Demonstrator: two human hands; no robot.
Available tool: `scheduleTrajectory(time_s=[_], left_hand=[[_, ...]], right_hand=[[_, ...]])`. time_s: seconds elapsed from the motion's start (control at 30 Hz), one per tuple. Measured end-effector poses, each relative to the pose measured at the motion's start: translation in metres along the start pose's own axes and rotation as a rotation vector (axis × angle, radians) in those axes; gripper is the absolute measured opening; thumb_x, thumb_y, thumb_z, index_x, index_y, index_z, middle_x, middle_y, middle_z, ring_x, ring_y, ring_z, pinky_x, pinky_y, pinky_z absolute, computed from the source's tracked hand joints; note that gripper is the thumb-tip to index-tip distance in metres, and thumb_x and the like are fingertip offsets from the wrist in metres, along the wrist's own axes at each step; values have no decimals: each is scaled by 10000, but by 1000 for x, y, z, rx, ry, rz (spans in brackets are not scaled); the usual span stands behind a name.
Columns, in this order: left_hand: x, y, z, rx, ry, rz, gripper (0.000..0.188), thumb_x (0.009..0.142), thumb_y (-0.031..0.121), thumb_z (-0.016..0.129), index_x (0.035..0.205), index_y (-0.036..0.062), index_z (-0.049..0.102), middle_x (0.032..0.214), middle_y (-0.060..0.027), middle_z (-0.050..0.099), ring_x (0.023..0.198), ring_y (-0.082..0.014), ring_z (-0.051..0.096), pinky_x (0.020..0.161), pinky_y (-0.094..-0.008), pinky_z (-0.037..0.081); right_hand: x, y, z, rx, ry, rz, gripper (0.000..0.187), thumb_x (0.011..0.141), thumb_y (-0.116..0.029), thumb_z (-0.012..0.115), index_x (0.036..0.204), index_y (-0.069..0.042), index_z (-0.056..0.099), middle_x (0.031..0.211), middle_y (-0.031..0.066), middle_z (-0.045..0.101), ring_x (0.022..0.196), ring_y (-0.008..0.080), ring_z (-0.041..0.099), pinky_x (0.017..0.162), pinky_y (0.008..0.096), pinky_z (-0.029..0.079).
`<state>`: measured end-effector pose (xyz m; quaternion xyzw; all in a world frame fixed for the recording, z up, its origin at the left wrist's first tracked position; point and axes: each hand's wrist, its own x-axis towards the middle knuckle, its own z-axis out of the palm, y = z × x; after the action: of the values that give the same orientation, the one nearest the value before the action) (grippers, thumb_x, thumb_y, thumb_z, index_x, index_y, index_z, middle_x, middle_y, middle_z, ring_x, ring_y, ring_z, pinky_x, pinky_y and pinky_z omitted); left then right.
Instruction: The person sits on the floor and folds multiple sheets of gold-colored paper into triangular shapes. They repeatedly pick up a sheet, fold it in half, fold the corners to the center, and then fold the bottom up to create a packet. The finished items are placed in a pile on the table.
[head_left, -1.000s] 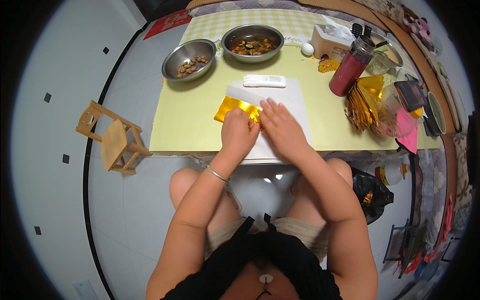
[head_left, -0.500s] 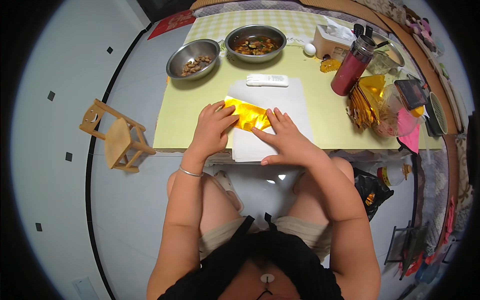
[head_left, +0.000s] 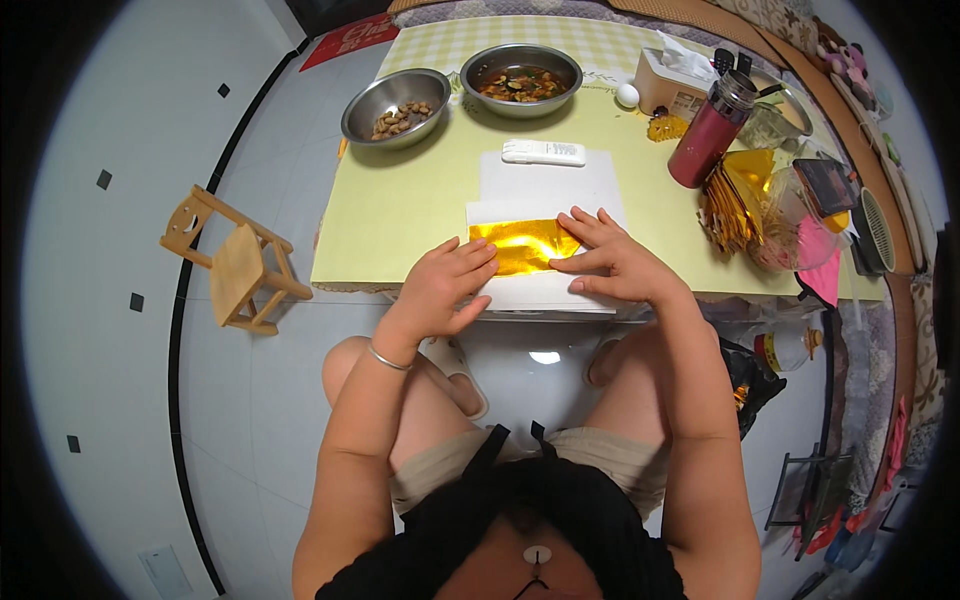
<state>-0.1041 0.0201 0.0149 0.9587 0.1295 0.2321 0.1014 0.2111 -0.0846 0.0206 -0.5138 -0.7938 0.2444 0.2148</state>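
A shiny gold foil sheet [head_left: 522, 246] lies flat on white paper [head_left: 548, 184] near the front edge of the table. The fingertips of my left hand [head_left: 445, 288] rest on its left end, fingers stretched out flat. My right hand [head_left: 622, 262] touches its right end with the fingers spread. Neither hand grips anything. Beyond the foil, a white remote control [head_left: 543, 152] lies at the top of the paper.
Farther off stand a steel bowl of nuts [head_left: 365, 112] and a steel bowl of soupy food [head_left: 480, 92]. To the right are a red flask [head_left: 702, 150], folded gold paper [head_left: 735, 210], a tissue box [head_left: 655, 88] and an egg [head_left: 627, 96]. A small wooden chair [head_left: 238, 262] stands left.
The gold foil has turned from slanting to nearly level and shifted slightly right. Both hands have moved with it: the left hand a little nearer, the right hand farther right and away.
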Motion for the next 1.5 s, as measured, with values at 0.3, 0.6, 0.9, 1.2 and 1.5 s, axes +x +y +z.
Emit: scheduleTrajectory(time_s=[0.3, 0.6, 0.9, 1.2, 1.5], left_hand=[[-5, -6, 5, -16, 149, 37, 319, 770, 97, 781, 1079, 35, 734, 1195, -127, 713, 1173, -335, 647, 989, -445, 527], [2, -5, 3, -177, 176, 14, 181, 766, 63, 794, 936, 42, 735, 1038, -98, 722, 998, -328, 665, 882, -422, 541], [25, -2, 23, -341, 250, -313, 171, 835, 109, 742, 975, 31, 681, 881, -118, 673, 846, -318, 636, 837, -416, 508], [31, -16, 34, -364, 330, -491, 430, 761, 115, 805, 1148, -16, 672, 851, -105, 673, 881, -281, 616, 835, -406, 505], [35, -14, 35, -221, 295, -454, 456, 749, 115, 810, 1169, -1, 673, 819, -58, 677, 908, -275, 609, 867, -420, 470]], right_hand=[[2, -4, 4, -25, 37, 17, 387, 863, -270, 759, 1249, -261, 744, 1605, 145, 395, 1542, 370, 224, 1254, 543, 84], [6, -21, 36, -240, 407, -78, 193, 855, -245, 736, 947, -76, 754, 1221, 101, 691, 1102, 286, 672, 892, 389, 550], [43, -46, 67, -276, 596, 52, 223, 777, -283, 794, 773, -96, 673, 926, 88, 621, 888, 300, 587, 771, 435, 456], [49, -50, 71, -153, 593, 213, 182, 756, -182, 770, 691, -67, 645, 918, 97, 613, 919, 302, 582, 815, 446, 439], [49, -54, 67, -248, 552, 199, 278, 778, -178, 731, 1042, -95, 703, 944, 91, 593, 918, 296, 574, 818, 441, 434]])
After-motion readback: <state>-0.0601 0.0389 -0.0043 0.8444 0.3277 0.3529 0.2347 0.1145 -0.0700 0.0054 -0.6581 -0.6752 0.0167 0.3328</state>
